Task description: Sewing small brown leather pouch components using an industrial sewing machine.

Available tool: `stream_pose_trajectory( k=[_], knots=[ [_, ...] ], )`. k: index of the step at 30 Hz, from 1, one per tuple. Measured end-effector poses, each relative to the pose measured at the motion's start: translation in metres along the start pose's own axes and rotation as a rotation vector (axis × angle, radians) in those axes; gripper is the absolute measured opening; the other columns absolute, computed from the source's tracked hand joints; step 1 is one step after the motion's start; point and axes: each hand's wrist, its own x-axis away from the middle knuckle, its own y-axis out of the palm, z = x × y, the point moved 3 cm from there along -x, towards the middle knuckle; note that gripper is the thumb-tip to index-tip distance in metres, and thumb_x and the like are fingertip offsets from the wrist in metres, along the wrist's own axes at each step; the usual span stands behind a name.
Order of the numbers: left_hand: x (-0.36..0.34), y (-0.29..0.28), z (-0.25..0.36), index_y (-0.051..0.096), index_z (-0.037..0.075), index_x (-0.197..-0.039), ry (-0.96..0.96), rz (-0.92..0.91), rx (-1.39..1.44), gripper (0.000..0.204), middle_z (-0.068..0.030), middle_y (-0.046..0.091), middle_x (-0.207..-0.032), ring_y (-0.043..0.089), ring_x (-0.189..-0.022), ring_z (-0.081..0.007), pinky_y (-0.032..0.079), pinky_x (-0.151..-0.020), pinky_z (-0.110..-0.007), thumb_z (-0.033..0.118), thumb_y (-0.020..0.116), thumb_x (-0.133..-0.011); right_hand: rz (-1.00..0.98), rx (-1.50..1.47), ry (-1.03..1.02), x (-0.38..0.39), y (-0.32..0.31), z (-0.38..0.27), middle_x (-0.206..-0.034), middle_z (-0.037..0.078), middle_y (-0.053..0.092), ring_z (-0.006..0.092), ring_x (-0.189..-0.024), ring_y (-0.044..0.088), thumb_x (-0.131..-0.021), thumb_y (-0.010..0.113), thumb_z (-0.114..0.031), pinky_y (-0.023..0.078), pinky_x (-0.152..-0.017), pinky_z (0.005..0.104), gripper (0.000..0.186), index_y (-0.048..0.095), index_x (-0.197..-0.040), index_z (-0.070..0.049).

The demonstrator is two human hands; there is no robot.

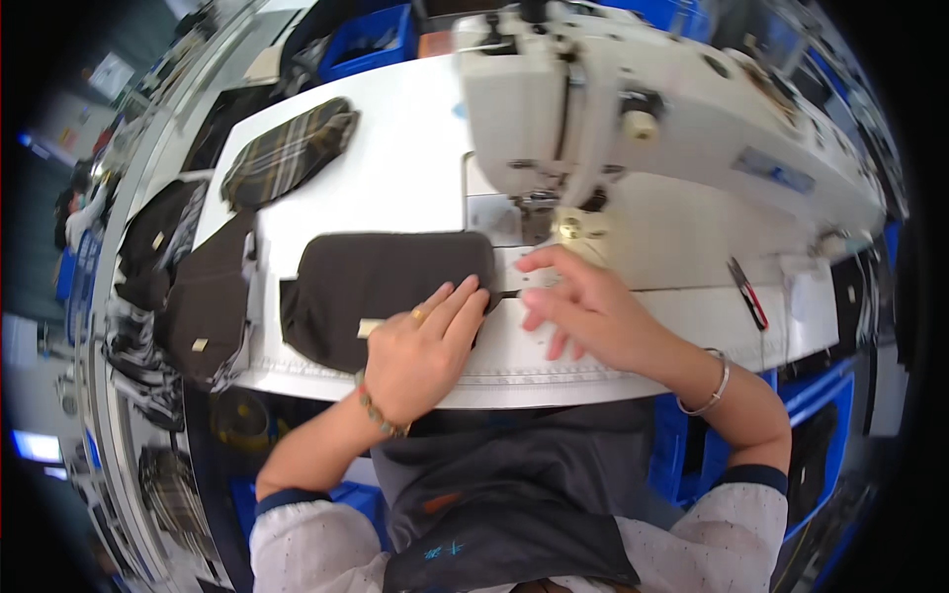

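A dark brown fabric piece (381, 272) with rounded corners and a small pale label lies on the white sewing table. My left hand (425, 341) rests flat on its right part, fingers stretched out. Just right of the fabric, my right hand (593, 306) hovers with thumb and index finger apart and the other fingers loosely curled. A short dark strip (509, 294) juts from the fabric's right edge toward my right thumb; whether they touch is unclear. Beyond the hands stands a white sewing machine (682, 109), its needle area just past the fabric's upper right corner.
A plaid fabric piece (292, 153) lies at the table's far left. Dark labelled pieces (203, 306) overhang the left edge. Red-and-black thread snips (749, 296) lie at right. A ruler strip (554, 376) follows the near edge. Blue bins (371, 44) stand behind and below.
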Motion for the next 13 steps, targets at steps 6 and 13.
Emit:
stream_pose_trajectory(
  k=[6, 13],
  knots=[
    [0.017, 0.006, 0.069, 0.074, 0.002, -0.1, 0.076, 0.136, 0.266, 0.021, -0.0105, 0.076, -0.098, 0.075, -0.094, -0.0297, 0.06, -0.072, -0.033, 0.009, 0.081, -0.081, 0.149, 0.054, -0.333, 0.038, 0.026, 0.039, -0.103, 0.01, 0.074, 0.0223, -0.092, 0.073, -0.098, 0.064, -0.018, 0.057, -0.079, 0.0313, 0.027, 0.064, -0.121, -0.004],
    [0.059, -0.001, 0.023, 0.071, 0.002, -0.112, -0.107, 0.108, 0.27, 0.029, -0.0147, 0.074, -0.114, 0.067, -0.115, -0.0381, 0.042, -0.11, -0.051, 0.023, 0.073, -0.092, 0.717, 0.562, -0.62, 0.154, -0.013, 0.075, -0.112, 0.017, 0.073, 0.0307, -0.097, 0.072, -0.091, 0.065, -0.005, 0.057, -0.089, 0.0379, 0.025, 0.072, -0.113, -0.013]
  ],
)
